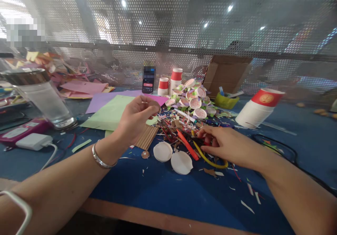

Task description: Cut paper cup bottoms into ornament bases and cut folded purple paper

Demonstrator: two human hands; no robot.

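Note:
My left hand [139,114] is raised over the green paper sheet [107,114], its fingers curled in and the thumb near the index finger. Whatever lies between those fingertips, if anything, does not show. Low over the scraps, my right hand [217,140] has its fingers bent around a dark object with a red part, mostly hidden. Just beneath it curves a yellow handle-like piece [210,160]. An orange-red pen-shaped thing [187,144] lies beside it. Two white paper discs [181,162] and a corrugated cardboard piece [146,137] are between the hands.
Decorated paper cup bottoms [195,103] are heaped behind the scraps. A stack of paper cups [259,108] leans at right, near a black cable [292,150]. A glass water bottle [50,98] and white charger [34,141] stand left. A phone [149,80] stands upright behind.

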